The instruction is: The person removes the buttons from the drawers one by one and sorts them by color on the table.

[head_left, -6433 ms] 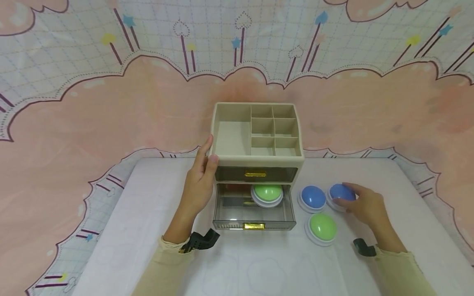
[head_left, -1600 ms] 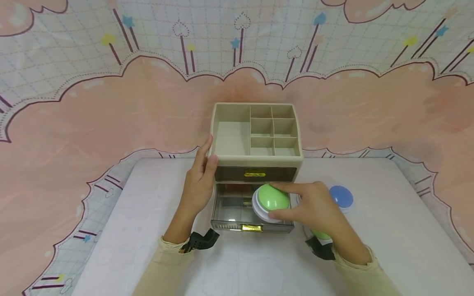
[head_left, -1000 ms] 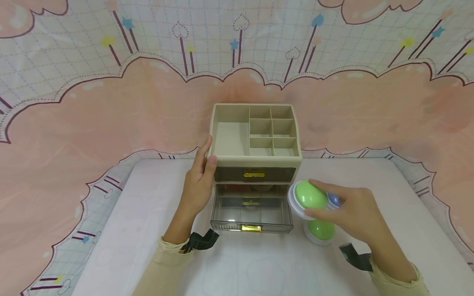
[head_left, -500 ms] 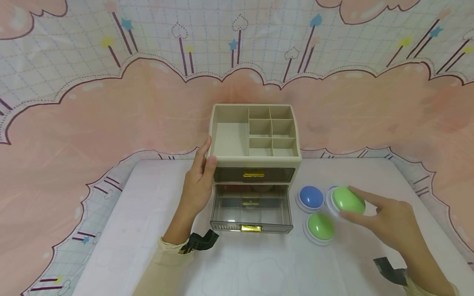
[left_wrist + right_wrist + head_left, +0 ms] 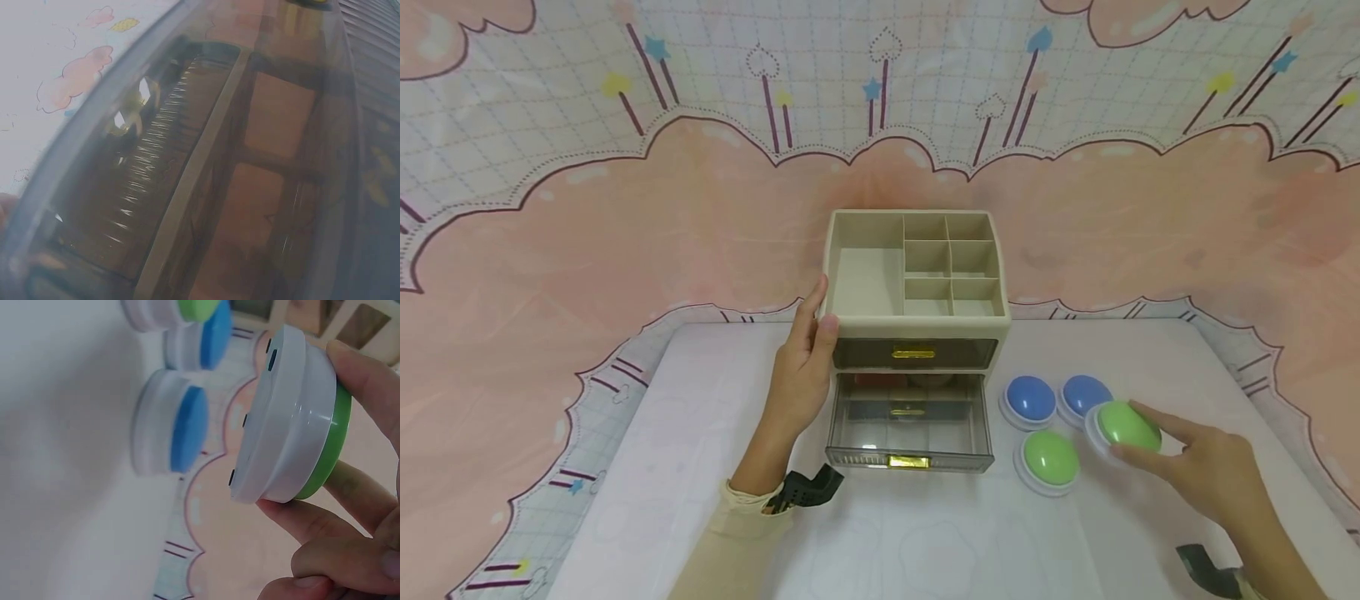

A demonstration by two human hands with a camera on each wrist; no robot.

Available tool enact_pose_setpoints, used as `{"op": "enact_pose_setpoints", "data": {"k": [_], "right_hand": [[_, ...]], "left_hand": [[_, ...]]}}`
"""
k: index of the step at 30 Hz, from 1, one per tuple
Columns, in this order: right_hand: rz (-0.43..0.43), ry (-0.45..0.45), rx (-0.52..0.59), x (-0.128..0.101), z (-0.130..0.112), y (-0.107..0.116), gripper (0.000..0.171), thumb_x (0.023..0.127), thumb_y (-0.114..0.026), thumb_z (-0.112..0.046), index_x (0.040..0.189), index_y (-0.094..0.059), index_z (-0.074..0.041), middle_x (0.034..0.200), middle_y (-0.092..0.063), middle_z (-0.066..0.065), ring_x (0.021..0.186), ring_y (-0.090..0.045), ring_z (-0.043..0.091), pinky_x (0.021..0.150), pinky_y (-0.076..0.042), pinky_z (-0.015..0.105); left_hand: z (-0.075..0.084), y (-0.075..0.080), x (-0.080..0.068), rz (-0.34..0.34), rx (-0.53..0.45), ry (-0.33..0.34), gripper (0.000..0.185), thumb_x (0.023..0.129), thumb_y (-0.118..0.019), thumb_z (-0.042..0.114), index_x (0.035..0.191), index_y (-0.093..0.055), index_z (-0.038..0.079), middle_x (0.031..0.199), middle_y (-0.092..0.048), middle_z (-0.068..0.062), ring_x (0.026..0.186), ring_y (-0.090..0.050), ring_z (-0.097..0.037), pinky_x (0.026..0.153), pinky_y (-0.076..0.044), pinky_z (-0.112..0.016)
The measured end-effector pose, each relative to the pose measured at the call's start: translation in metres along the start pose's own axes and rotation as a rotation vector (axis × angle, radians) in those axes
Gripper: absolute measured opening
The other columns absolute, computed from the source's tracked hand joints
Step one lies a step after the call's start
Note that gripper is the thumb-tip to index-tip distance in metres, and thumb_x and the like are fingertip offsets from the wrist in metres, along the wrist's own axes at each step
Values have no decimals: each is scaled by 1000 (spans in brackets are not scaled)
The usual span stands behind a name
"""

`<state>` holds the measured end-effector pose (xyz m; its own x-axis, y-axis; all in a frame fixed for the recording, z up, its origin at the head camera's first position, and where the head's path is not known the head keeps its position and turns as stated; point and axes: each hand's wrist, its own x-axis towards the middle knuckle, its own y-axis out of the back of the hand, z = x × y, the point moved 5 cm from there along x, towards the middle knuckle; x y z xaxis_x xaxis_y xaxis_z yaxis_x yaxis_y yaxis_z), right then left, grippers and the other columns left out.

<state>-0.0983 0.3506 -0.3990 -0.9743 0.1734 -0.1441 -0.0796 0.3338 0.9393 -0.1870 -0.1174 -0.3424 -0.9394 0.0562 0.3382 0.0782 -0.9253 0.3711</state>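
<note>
Near the desk's right edge, the right hand [image 5: 1213, 483] pinches a round green push button on a white base [image 5: 1123, 427] just above the top – setting it down beside the two blue buttons [image 5: 1030, 400] looks next – while the left hand [image 5: 801, 375] rests flat against the beige drawer box [image 5: 917, 333].

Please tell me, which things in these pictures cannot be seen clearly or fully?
- Upper drawer, head view: shut, dark front hides its contents.
- Lower drawer, left wrist view: blurred and glary.
- Green button, right wrist view: dome faces away; right hand grips it.
- Left hand, head view: palm flat against the organizer, contact hidden.
</note>
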Motion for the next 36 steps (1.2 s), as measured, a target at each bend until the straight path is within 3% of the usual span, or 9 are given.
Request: {"op": "enact_pose_setpoints", "data": {"k": [4, 8, 11, 28, 36], "right_hand": [[-60, -28, 16, 3, 7, -8, 100, 80, -67, -79, 153, -47, -14, 135, -52, 41, 105, -54, 53, 75, -49, 62], [-107, -47, 31, 5, 11, -17, 103, 78, -67, -80, 153, -46, -14, 141, -47, 41, 118, -48, 63, 83, -46, 73], [-133, -58, 34, 6, 13, -22, 105, 76, -67, -82, 153, -46, -13, 144, -43, 40, 128, -37, 68, 89, -38, 80], [-153, -44, 50, 11, 20, -39, 105, 74, -70, -81, 152, -49, -13, 147, -41, 39, 131, -33, 68, 93, -37, 79], [-167, -55, 74, 11, 23, -44, 103, 74, -73, -78, 151, -50, -14, 148, -39, 39, 132, -33, 68, 94, -37, 79]], "left_hand": [[1, 0, 0, 2, 0, -8, 51, 111, -42, 37, 160, -28, 41, 80, -44, -8, 82, -48, -24, 77, -41, -40], [1, 0, 1, 9, 8, -14, 51, 111, -42, 37, 160, -28, 42, 81, -43, -5, 79, -46, -23, 75, -40, -39], [2, 0, 1, 7, 5, -18, 51, 111, -42, 36, 160, -28, 41, 81, -42, -5, 77, -44, -23, 72, -39, -38], [3, 1, 1, 10, 10, -20, 52, 111, -41, 36, 161, -28, 37, 82, -41, -5, 73, -41, -22, 68, -37, -37], [3, 0, 0, -1, 0, -7, 52, 111, -42, 37, 161, -27, 41, 83, -42, -6, 76, -42, -22, 70, -38, -38]]}}
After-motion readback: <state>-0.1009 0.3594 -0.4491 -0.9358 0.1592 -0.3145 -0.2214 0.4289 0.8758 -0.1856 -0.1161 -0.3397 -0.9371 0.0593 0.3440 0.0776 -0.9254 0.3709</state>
